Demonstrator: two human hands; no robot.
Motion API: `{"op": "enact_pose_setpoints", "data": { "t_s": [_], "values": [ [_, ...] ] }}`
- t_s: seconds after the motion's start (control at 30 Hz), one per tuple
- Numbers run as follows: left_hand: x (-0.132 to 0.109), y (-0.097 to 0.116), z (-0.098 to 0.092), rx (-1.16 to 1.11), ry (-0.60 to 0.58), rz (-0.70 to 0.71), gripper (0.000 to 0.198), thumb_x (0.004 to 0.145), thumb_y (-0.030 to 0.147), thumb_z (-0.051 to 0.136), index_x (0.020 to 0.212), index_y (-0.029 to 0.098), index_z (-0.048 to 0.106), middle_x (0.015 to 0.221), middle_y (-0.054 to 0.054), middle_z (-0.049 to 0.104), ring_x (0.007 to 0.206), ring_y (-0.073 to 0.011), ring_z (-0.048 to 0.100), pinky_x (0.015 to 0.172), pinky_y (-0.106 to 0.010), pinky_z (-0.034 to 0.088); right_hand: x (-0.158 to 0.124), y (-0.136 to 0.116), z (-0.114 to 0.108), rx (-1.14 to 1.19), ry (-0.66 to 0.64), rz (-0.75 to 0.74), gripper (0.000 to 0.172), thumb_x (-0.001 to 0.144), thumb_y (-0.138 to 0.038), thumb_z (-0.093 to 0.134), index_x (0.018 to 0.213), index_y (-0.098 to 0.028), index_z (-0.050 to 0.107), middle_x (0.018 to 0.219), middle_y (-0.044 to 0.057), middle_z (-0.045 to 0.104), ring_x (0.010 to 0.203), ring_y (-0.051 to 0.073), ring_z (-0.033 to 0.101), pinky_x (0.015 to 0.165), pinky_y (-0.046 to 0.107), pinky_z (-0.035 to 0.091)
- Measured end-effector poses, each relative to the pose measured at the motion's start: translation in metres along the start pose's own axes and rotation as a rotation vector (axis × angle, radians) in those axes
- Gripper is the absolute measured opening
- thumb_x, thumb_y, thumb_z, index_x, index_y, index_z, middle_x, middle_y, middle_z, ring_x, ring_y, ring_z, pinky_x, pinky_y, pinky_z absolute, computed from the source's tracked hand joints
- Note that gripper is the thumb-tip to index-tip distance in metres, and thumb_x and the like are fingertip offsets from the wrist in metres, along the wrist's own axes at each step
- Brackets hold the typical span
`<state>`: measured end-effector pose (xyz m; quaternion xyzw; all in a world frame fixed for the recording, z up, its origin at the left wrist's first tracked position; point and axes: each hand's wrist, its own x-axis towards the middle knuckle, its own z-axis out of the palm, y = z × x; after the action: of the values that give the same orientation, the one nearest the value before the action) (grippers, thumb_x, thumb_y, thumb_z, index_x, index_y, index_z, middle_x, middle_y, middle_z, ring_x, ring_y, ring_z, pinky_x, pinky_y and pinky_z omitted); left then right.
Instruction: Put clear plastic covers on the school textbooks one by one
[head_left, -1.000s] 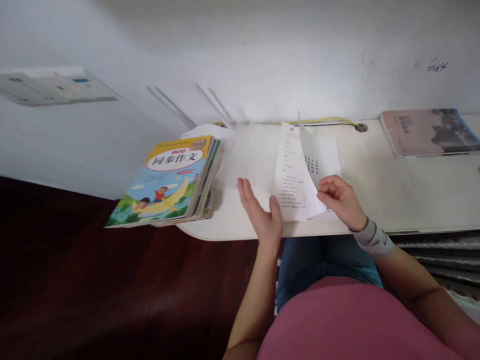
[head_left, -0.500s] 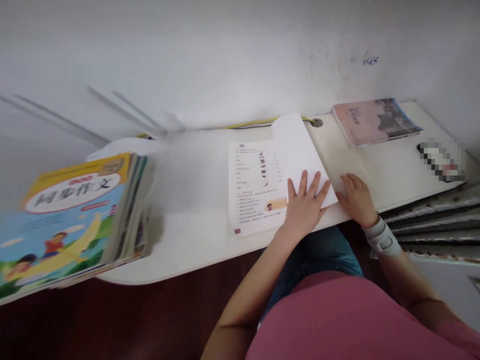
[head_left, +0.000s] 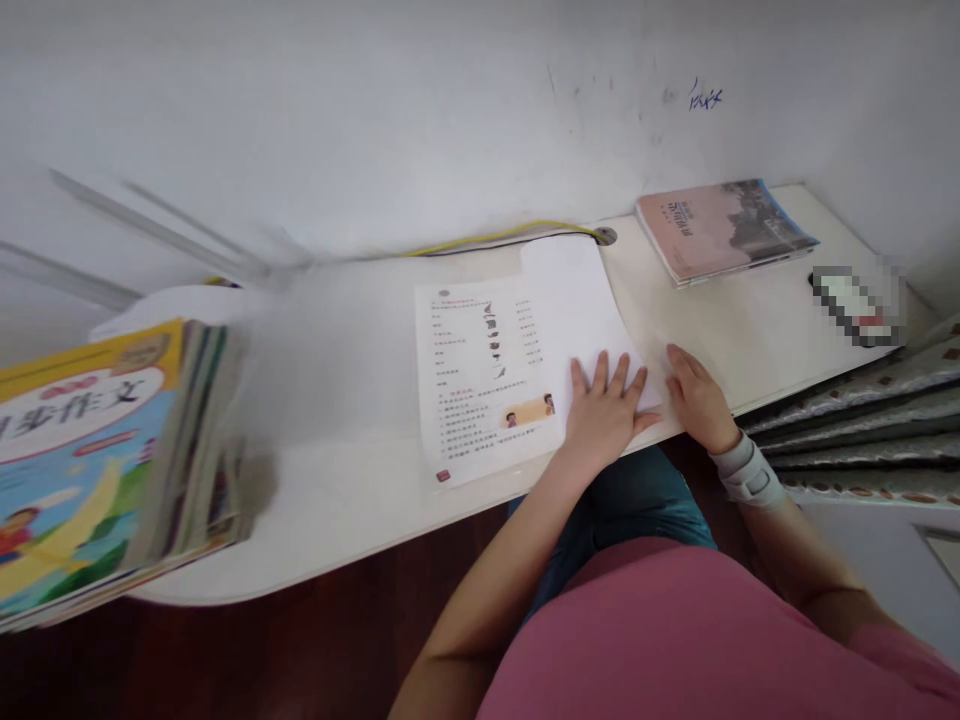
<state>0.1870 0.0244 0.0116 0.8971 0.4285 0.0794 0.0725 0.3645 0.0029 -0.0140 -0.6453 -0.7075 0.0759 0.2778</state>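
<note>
A printed worksheet with text and small pictures lies on the white desk. At its right is a blank white sheet, whose lower part is under my left hand. That hand presses flat with its fingers spread. My right hand rests at the desk's front edge, just right of the paper, its fingers loosely stretched and holding nothing. A grey band circles the right wrist.
A stack of books with a colourful cover stands on the left. Several pink-covered books lie at the back right, near a phone-like object that is blurred out. A yellow cable runs along the wall.
The view has swung right, so everything sits further left. The blank sheet lies flatter and more of the printed page shows. My left hand stays spread on the paper.
</note>
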Motion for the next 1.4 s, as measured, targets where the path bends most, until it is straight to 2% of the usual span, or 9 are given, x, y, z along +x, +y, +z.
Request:
{"op": "enact_pose_setpoints", "data": {
  "t_s": [0.13,0.27,0.4,0.53,0.87,1.07,1.17,1.3,1.4],
  "values": [
    [0.007,0.009,0.001,0.003,-0.04,-0.006,0.068,0.092,0.061,0.035,0.146,0.02,0.04,0.154,-0.015,0.033,0.144,-0.0409,0.018,0.11,-0.073,0.006,0.0,0.003,0.0,0.065,0.011,0.031,0.054,0.094,-0.024,0.03,0.145,-0.008,0.035,0.141,0.02,0.05,0.132,0.025,0.046,0.109,0.048,0.041],
    [0.014,0.019,0.003,0.005,-0.061,-0.016,0.068,0.095,0.059,0.027,0.147,0.017,0.037,0.155,-0.017,0.03,0.145,-0.0408,0.018,0.11,-0.072,0.005,0.0,0.006,-0.004,0.071,0.008,0.018,0.055,0.096,-0.028,0.03,0.148,-0.012,0.031,0.145,0.017,0.047,0.135,0.024,0.043,0.109,0.048,0.04],
    [0.013,0.021,0.004,-0.006,-0.082,0.009,0.069,0.095,0.059,0.028,0.147,0.015,0.036,0.155,-0.018,0.029,0.145,-0.0405,0.017,0.111,-0.07,0.005,-0.004,0.008,-0.012,-0.134,-0.029,0.016,0.05,0.097,-0.028,0.031,0.141,-0.011,0.043,0.146,0.018,0.046,0.14,0.028,0.036,0.112,0.053,0.033],
    [0.012,0.021,0.004,-0.002,-0.098,0.028,0.071,0.094,0.059,0.031,0.149,0.014,0.034,0.156,-0.019,0.027,0.145,-0.0405,0.016,0.113,-0.067,0.007,-0.006,0.008,-0.016,-0.304,-0.086,0.039,0.046,0.096,-0.028,0.034,0.135,-0.012,0.052,0.146,0.019,0.045,0.139,0.032,0.037,0.111,0.054,0.03],
    [0.0,0.026,0.001,0.007,-0.135,0.078,0.077,0.091,0.064,0.033,0.149,0.014,0.033,0.156,-0.018,0.026,0.145,-0.0402,0.017,0.114,-0.065,0.01,-0.003,0.004,-0.011,-0.312,-0.058,0.079,0.047,0.096,-0.026,0.031,0.137,-0.01,0.049,0.144,0.02,0.048,0.138,0.03,0.038,0.11,0.051,0.03],
    [0.015,0.033,0.004,0.057,-0.141,-0.025,0.074,0.094,0.062,0.023,0.15,0.015,0.029,0.158,-0.016,0.021,0.146,-0.0389,0.015,0.114,-0.065,0.009,-0.01,0.006,-0.013,-0.386,-0.059,0.052,0.044,0.097,-0.026,0.033,0.134,-0.012,0.052,0.144,0.018,0.048,0.136,0.03,0.04,0.109,0.049,0.032],
    [0.018,0.032,0.005,0.058,-0.139,-0.027,0.072,0.095,0.06,0.021,0.151,0.016,0.026,0.159,-0.015,0.021,0.146,-0.0384,0.014,0.114,-0.065,0.009,-0.016,0.007,-0.015,-0.408,-0.061,0.017,0.043,0.098,-0.029,0.033,0.131,-0.013,0.055,0.142,0.018,0.05,0.135,0.029,0.042,0.109,0.047,0.034],
    [0.013,0.032,0.002,0.049,-0.168,0.04,0.074,0.095,0.059,0.021,0.151,0.011,0.027,0.159,-0.013,0.022,0.146,-0.0382,0.012,0.117,-0.058,0.011,-0.019,0.009,-0.016,-0.38,-0.031,-0.009,0.043,0.098,-0.03,0.033,0.13,-0.014,0.056,0.141,0.018,0.052,0.134,0.028,0.043,0.108,0.047,0.035],
    [0.008,0.035,-0.002,0.052,-0.204,0.105,0.076,0.096,0.058,0.023,0.148,0.003,0.03,0.157,-0.017,0.024,0.146,-0.0366,0.015,0.119,-0.049,0.016,-0.018,0.009,-0.015,-0.365,-0.007,-0.011,0.044,0.098,-0.03,0.032,0.132,-0.013,0.055,0.139,0.017,0.054,0.132,0.028,0.045,0.107,0.045,0.036]
  ]
}}
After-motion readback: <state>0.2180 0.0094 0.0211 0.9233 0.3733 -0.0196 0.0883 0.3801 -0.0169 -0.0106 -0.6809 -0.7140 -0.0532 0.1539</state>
